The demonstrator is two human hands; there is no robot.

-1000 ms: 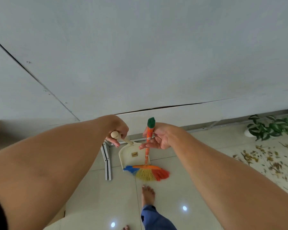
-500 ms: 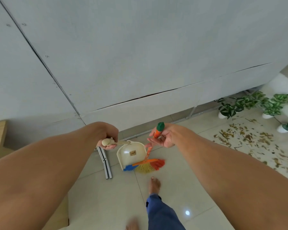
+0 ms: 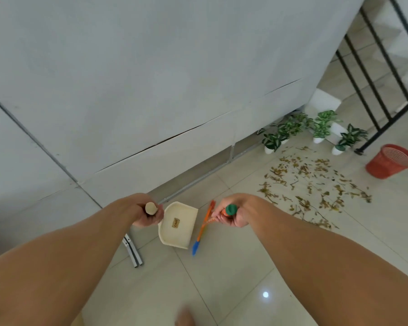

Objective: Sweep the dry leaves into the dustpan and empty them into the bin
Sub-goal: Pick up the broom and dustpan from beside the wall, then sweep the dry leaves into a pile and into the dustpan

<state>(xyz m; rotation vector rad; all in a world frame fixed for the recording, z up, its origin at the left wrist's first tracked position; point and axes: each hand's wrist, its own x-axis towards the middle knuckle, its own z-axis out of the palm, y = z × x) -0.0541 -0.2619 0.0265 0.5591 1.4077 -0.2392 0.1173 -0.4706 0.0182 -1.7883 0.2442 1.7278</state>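
Tools in hand — left hand [image 3: 149,217] curled round the dustpan [image 3: 177,225] handle, right hand [image 3: 236,214] clamped on the broom [image 3: 204,225]. Next probably means carrying both to the dry leaves [image 3: 313,184] near the bin [image 3: 390,162].

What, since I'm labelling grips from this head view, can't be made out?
All head view:
- Dustpan handle: mostly hidden inside the left hand.
- Right hand: fingers partly behind the broom handle's green cap.
- Dustpan label: too small to read.
- Foot: blurred, cut off by the bottom edge.
- Red bin: contents too small to tell.
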